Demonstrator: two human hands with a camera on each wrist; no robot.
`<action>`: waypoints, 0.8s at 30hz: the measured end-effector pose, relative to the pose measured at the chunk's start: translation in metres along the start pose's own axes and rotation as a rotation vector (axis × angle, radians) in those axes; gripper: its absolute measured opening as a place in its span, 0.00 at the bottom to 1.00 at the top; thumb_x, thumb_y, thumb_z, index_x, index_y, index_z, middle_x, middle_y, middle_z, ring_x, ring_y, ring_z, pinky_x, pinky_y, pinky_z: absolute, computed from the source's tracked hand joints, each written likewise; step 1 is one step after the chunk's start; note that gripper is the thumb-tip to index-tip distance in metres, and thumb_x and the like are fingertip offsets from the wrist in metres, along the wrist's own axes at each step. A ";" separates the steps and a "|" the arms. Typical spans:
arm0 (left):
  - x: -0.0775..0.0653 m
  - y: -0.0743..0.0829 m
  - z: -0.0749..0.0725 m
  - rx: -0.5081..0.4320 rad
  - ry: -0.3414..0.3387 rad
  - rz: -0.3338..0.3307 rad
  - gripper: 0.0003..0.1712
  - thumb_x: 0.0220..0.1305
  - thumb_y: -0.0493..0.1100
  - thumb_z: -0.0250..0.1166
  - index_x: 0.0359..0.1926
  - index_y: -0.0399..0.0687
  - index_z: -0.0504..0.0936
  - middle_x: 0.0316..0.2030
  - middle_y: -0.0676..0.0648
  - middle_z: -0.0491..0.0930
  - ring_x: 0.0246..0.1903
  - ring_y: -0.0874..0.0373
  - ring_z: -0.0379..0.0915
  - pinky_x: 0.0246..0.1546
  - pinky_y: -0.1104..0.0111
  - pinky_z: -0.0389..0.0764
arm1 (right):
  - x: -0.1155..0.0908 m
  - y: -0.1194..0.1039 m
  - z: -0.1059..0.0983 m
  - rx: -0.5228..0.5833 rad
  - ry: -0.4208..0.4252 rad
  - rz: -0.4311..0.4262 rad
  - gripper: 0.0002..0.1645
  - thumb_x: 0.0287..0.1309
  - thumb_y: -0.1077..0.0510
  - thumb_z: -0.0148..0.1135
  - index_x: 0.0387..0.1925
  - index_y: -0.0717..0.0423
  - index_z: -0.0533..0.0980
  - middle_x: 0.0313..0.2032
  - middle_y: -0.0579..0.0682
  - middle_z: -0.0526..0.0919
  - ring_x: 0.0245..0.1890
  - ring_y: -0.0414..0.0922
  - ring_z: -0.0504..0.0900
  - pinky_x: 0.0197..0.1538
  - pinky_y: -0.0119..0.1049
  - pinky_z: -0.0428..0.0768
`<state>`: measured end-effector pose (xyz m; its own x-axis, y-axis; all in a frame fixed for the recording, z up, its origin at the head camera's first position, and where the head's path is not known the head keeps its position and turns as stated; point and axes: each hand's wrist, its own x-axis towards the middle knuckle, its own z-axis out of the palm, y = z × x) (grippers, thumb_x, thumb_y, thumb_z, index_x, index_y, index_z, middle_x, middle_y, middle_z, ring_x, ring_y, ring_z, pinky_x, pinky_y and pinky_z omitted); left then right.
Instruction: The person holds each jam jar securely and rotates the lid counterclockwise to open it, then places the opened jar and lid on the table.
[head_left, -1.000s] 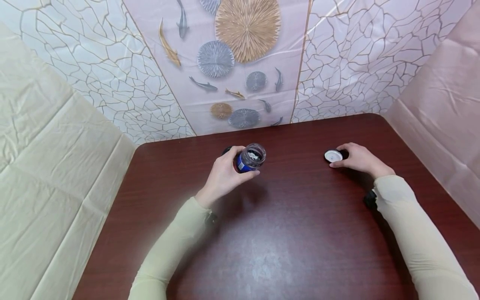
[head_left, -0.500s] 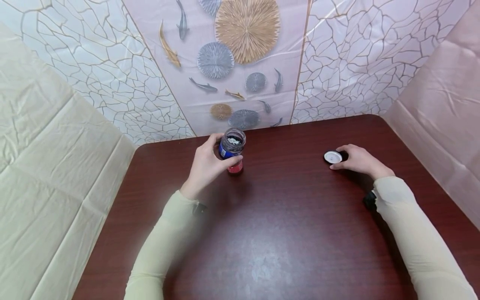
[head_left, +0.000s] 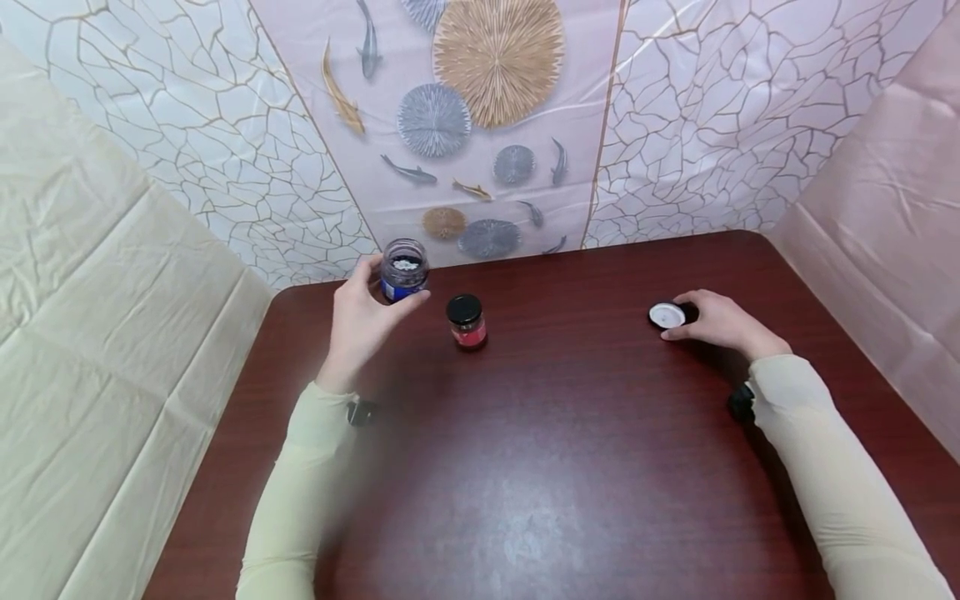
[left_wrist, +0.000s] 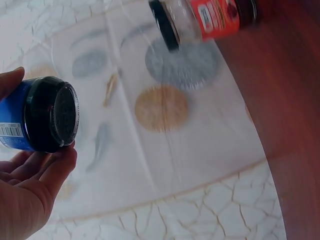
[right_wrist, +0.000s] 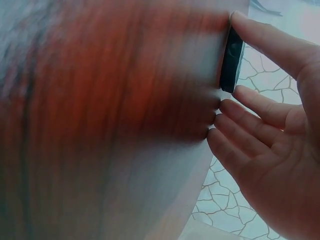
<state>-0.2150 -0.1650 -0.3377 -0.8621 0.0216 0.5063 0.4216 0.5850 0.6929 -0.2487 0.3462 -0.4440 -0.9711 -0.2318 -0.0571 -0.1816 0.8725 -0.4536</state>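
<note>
My left hand (head_left: 365, 312) grips an uncapped glass jar (head_left: 403, 275) with a blue label, near the table's back left edge. White contents show through its open mouth. In the left wrist view the blue-labelled jar (left_wrist: 37, 115) shows its dark base, with thumb and fingers on either side. To the right of that hand stands a second jar (head_left: 467, 323) with a black lid and a red label. Far to the right, my right hand (head_left: 723, 321) pinches a black lid (head_left: 667, 315) by its rim, its white inside facing up. The right wrist view shows this lid (right_wrist: 232, 60) edge-on at the tabletop.
The dark red wooden table (head_left: 525, 450) has a patterned cloth (head_left: 487, 167) rising behind its back edge. Pale cloth walls (head_left: 112, 333) stand at the left and right sides.
My left hand has carried the blue-labelled jar leftward and toward the back, past the red-labelled jar, which now shows fully. The right hand and the lid stay in place.
</note>
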 end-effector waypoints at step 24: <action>-0.001 -0.072 -0.053 -0.030 0.218 -0.216 0.40 0.39 0.58 0.76 0.52 0.47 0.71 0.43 0.49 0.78 0.41 0.61 0.76 0.40 0.73 0.73 | 0.001 0.000 -0.001 -0.024 -0.007 -0.018 0.50 0.42 0.39 0.71 0.55 0.73 0.66 0.52 0.72 0.69 0.55 0.66 0.64 0.55 0.59 0.61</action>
<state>-0.2297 -0.2504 -0.3605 -0.8534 -0.2766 0.4419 0.2465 0.5328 0.8096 -0.2502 0.3466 -0.4434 -0.9667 -0.2500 -0.0552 -0.2023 0.8782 -0.4334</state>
